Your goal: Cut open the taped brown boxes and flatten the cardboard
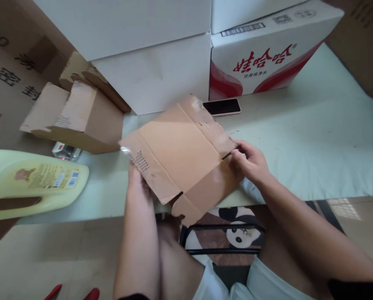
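A brown cardboard box (pixel 177 146) is held tilted above the front edge of the cloth-covered table, its flaps torn and spread out. At its right corner, the thumb and fingers of my right hand (pixel 250 160) pinch the cardboard. My left hand (pixel 138 177) grips the left side from below; its fingers are mostly hidden behind the box. One notched flap (pixel 189 210) hangs down toward my lap. Just behind the box lies a phone (pixel 224 107) with a dark screen, partly covered by a torn flap.
White cartons (pixel 155 71) stand stacked at the back, beside a red-and-white water carton (pixel 261 62). More small cardboard boxes (pixel 102 116), a clear item (pixel 66 151) and a yellow jug (pixel 58 179) sit at left. A pale green cloth (pixel 299 146) covers the table.
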The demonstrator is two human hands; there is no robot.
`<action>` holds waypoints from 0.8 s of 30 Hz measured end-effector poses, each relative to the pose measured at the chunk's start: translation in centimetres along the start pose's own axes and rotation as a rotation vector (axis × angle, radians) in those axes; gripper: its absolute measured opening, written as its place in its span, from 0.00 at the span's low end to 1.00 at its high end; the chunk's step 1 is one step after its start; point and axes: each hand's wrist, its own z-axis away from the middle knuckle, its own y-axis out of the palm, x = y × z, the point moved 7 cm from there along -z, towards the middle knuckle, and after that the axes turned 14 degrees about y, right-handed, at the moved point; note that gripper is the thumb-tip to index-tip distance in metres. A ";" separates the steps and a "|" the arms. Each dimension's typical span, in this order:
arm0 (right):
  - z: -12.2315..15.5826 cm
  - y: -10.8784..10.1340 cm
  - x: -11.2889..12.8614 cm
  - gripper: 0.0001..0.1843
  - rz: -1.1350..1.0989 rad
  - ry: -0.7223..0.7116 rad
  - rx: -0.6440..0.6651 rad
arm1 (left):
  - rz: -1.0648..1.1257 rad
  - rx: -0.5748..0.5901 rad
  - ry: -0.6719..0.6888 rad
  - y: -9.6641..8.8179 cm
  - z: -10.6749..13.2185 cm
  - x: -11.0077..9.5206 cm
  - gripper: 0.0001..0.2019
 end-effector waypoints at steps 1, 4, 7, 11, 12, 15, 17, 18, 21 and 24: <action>-0.2 0.0 -0.2 0.18 0.036 0.006 -0.018 | 0.009 -0.026 -0.004 -0.1 -0.1 -0.2 0.14; -0.8 -0.1 -1.7 0.31 -0.087 0.130 -0.041 | 0.064 -0.093 0.003 -0.2 -0.1 -1.2 0.16; -1.1 -0.1 -2.9 0.33 -0.346 0.271 -0.026 | 0.153 -0.167 0.001 -0.2 0.2 -1.7 0.19; 0.2 1.8 -2.1 0.24 -0.477 0.378 0.245 | 0.221 -0.196 0.041 0.0 0.0 -2.0 0.20; 1.0 2.3 -1.6 0.24 -0.449 0.398 0.322 | 0.217 -0.175 0.038 0.2 -0.1 -1.9 0.19; 3.8 2.9 -0.8 0.26 -0.351 0.482 0.425 | 0.197 -0.078 -0.013 1.0 -0.1 -1.3 0.17; 5.5 1.8 -1.0 0.29 -0.366 0.555 0.376 | 0.196 -0.033 -0.052 1.4 0.1 -0.9 0.13; 6.2 0.6 -1.3 0.30 -0.392 0.581 0.315 | 0.193 -0.018 -0.067 1.6 0.2 -0.7 0.11; 8.1 -6.3 -3.0 0.29 -0.412 0.576 0.013 | 0.143 0.037 -0.110 1.8 0.5 -0.6 0.08; 9.5 -15.2 -3.6 0.22 -0.171 0.304 -0.213 | 0.108 0.060 -0.139 1.7 0.6 -0.7 0.10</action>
